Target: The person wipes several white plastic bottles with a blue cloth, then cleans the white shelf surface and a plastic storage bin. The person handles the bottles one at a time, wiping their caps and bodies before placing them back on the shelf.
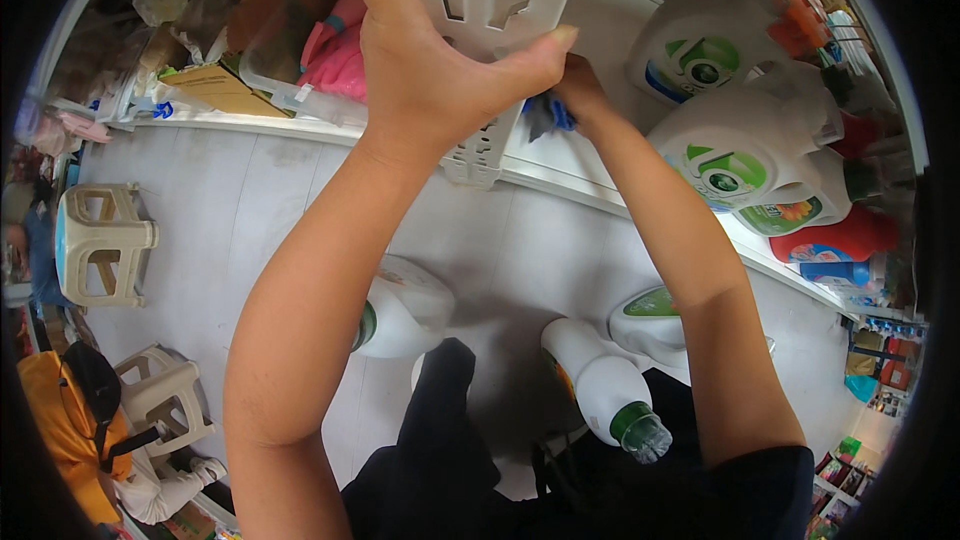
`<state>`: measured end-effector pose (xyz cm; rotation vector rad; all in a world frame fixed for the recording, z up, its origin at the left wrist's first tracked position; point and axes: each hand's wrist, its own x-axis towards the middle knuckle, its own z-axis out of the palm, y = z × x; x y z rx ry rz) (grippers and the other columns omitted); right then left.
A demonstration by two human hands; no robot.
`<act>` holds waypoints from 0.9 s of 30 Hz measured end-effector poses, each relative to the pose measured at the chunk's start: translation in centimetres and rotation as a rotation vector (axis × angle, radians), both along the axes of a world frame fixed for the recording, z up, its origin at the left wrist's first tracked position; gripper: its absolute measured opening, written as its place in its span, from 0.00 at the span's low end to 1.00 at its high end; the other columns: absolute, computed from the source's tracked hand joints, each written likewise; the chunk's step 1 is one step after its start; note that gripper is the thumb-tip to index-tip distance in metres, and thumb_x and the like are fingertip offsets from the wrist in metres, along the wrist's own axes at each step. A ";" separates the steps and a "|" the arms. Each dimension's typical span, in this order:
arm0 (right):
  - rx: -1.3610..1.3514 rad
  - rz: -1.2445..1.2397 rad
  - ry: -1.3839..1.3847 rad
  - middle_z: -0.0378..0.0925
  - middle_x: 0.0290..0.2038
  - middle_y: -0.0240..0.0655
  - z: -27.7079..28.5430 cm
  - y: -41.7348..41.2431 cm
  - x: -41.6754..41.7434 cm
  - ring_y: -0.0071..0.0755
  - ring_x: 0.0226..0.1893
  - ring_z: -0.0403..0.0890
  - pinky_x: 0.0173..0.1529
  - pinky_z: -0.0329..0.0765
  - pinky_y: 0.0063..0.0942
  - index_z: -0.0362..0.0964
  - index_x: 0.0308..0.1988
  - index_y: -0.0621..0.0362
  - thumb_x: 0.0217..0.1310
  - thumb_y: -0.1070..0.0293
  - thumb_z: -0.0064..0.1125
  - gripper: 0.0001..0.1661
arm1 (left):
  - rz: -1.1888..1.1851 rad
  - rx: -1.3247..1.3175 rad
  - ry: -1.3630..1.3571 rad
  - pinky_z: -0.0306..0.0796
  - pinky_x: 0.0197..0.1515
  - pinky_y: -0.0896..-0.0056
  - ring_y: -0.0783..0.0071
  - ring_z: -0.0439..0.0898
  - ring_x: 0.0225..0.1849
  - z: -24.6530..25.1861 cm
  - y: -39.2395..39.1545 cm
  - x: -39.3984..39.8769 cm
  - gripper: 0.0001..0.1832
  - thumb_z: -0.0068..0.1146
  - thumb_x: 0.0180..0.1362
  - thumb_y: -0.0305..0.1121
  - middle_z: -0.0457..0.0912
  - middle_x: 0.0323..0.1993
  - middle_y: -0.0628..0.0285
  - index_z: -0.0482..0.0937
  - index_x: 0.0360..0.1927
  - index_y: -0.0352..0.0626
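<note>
My left hand [435, 60] is wrapped around a white perforated upright [480, 22], its thumb across the near face and its other fingers mostly out of sight. The upright narrows downward toward the floor, in front of a white shelf [551, 157]. Just right of it, my right hand [583, 90] holds a bunched blue and grey cloth [550, 118] low over the shelf board. My left thumb and the upright hide part of that hand and cloth. White detergent jugs [724, 157] with green labels stand on the shelf, right of my right forearm.
On the floor near my legs are a white jug [409, 307], a green-capped bottle [600, 382] and another white bottle [645, 319]. Left of the upright sits a clear bin [322, 101] with pink items [341, 60]. Plastic stools [109, 244] stand at left; a red bottle [832, 236] is at right.
</note>
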<state>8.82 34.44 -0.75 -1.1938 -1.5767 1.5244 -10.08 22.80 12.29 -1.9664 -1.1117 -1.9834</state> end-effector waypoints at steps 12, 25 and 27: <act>0.731 -0.108 -0.686 0.72 0.67 0.53 -1.4 -2.9 7.2 0.59 0.67 0.73 0.71 0.68 0.51 0.72 0.68 0.52 0.69 0.47 0.58 0.34 | -0.070 -0.226 -0.098 0.76 0.55 0.66 0.68 0.79 0.53 1.1 -1.6 0.9 0.46 0.81 0.49 0.30 0.74 0.55 0.52 0.57 0.62 0.34; 0.777 -0.060 -0.934 0.64 0.76 0.37 -4.0 -3.0 0.6 0.53 0.74 0.64 0.72 0.60 0.63 0.77 0.64 0.33 0.61 0.53 0.62 0.31 | -0.074 -0.149 0.005 0.74 0.57 0.66 0.69 0.77 0.53 0.6 -1.1 -0.1 0.46 0.82 0.48 0.30 0.73 0.56 0.53 0.58 0.62 0.33; 0.828 0.041 -0.862 0.68 0.74 0.35 -3.7 -5.6 1.7 0.50 0.70 0.68 0.70 0.64 0.57 0.79 0.62 0.36 0.60 0.58 0.62 0.29 | -0.087 -0.196 -0.060 0.74 0.57 0.66 0.69 0.76 0.53 0.6 -1.2 0.1 0.45 0.81 0.48 0.29 0.73 0.56 0.53 0.58 0.61 0.34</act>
